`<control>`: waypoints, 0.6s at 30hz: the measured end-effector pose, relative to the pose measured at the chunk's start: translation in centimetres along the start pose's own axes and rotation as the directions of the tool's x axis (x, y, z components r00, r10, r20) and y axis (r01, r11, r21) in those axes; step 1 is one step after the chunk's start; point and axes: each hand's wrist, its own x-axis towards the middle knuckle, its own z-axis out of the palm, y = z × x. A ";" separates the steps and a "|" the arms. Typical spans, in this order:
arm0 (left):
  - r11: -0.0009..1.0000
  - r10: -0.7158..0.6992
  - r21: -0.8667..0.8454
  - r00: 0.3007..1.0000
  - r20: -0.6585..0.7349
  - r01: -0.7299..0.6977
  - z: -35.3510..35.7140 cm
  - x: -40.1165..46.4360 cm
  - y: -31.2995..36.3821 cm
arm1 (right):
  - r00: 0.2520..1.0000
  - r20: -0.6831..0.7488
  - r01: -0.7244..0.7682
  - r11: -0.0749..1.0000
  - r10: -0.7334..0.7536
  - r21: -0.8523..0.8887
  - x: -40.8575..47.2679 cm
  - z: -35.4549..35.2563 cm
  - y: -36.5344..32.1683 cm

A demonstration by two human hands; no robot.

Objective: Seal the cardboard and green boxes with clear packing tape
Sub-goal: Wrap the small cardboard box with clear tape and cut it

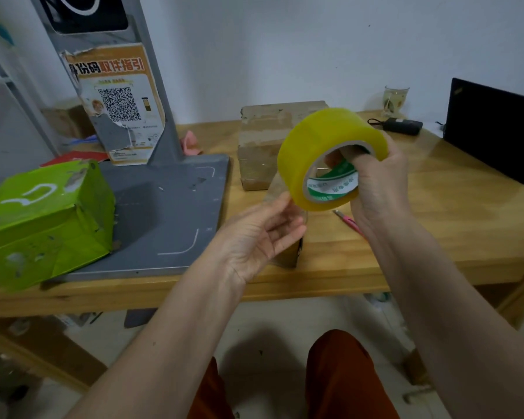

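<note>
Yellowish translucent tape roll (330,155) held up at frame centre by right hand (378,189), fingers hooked through cardboard core so roll can likely turn. Left hand (263,234) kept loosely spread just below roll, fingertips at film, probably feeling for loose end; nothing gripped. Brown cardboard box (270,143), matte and already taped over, set behind roll on glossy wooden table (436,213). Creased, scuffed green box (43,219) rested at left on grey metal stand base (170,207).
</note>
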 end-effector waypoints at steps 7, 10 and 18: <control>0.927 0.259 0.313 0.955 -0.144 -0.204 -1.1 0.4 2.6 | 0.988 -0.020 0.142 0.941 -0.155 -0.307 -0.2 -0.5 -0.1; 0.896 0.270 0.404 0.950 -0.158 -0.187 -2.6 0.7 4.2 | 0.980 -0.016 0.171 0.885 -0.197 -0.434 0.2 -1.7 -0.2; 0.820 0.321 0.563 0.900 -0.295 -0.108 -2.9 4.1 3.3 | 0.989 -0.019 0.094 0.731 -0.144 -0.676 0.5 -2.8 1.0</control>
